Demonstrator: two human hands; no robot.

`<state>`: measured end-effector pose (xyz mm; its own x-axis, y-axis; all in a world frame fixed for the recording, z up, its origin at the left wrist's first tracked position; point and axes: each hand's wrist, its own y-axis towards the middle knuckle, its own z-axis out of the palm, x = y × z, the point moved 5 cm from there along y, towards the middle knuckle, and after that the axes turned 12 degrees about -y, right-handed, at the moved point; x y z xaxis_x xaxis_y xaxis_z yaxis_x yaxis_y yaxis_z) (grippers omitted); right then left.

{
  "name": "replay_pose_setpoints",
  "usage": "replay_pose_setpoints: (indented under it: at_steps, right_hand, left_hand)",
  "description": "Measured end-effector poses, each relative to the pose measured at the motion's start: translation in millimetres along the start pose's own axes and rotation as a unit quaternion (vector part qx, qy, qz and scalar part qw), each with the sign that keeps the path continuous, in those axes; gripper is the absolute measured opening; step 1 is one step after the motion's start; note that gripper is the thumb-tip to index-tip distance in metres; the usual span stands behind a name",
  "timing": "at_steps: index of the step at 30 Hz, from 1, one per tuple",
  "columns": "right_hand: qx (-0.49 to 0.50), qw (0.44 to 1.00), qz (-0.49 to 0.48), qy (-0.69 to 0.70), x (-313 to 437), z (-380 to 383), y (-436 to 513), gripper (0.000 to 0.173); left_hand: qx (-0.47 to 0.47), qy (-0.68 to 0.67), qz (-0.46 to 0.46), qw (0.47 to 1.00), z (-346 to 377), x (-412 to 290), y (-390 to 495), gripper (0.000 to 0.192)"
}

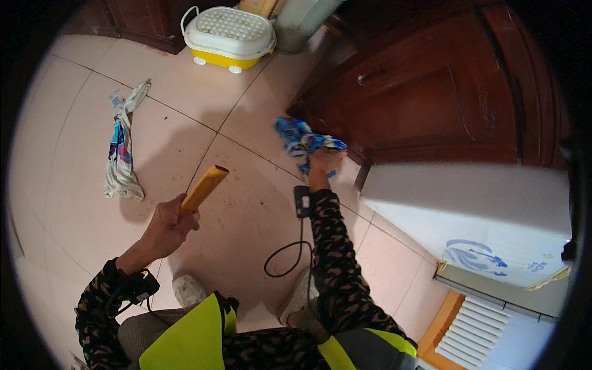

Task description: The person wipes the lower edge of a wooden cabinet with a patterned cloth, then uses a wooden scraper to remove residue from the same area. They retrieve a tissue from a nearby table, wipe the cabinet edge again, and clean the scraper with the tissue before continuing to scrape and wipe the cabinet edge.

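Observation:
My left hand [169,225] is closed around a flat yellow-brown wooden stick [203,189], whose upper end points up and to the right. At the foot of the dark wooden cabinet, my right hand [326,162] is on a crumpled blue patterned cloth [296,136]; its fingers are blurred and partly merge with the cloth. A black device [303,201] with a cable lies below that wrist. Off to the left, a twisted white cloth with coloured print [121,152] lies on the tiled floor.
A white and yellow lidded plastic box [229,39] on wheels stands at the top, beside a grey bin [298,27]. The dark red wooden cabinet [416,101] fills the upper right. Below it is a white foam box [462,222]. My shoes are at the bottom.

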<state>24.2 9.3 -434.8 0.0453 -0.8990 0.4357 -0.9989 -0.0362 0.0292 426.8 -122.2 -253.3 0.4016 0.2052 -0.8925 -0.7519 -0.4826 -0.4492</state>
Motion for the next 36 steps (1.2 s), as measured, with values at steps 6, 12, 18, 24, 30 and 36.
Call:
replay_pose_setpoints:
  at_steps: [6,12,18,24,30,36]
  right_hand:
    - [-0.041,0.921,-0.349,0.170,98.1,-19.8,-72.7,0.042]
    - [-0.097,0.805,-0.527,-0.255,156.7,-42.1,-66.0,0.039]
    - [-0.056,0.850,-0.495,-0.173,147.8,-9.8,-63.4,0.046]
    - [-0.155,0.835,-0.526,-0.034,120.6,-83.0,-77.0,0.034]
    - [-0.279,0.835,-0.474,0.024,145.3,-129.1,-46.7,0.025]
    - [-0.036,0.883,-0.410,-0.226,113.6,-38.0,-44.1,0.033]
  left_hand:
    - [-0.019,-0.002,0.029,0.999,-7.5,-6.1,4.9,0.014]
    - [-0.011,-0.007,-0.008,1.000,-17.4,6.7,4.6,0.014]
    - [0.009,-0.012,0.041,0.999,-16.7,6.6,10.3,0.012]
    - [0.012,0.000,0.000,1.000,-13.9,19.9,8.5,0.014]
    - [0.055,0.044,-0.022,0.997,1.8,22.9,19.1,0.013]
    - [0.048,0.013,-0.002,0.999,7.7,17.8,20.0,0.013]
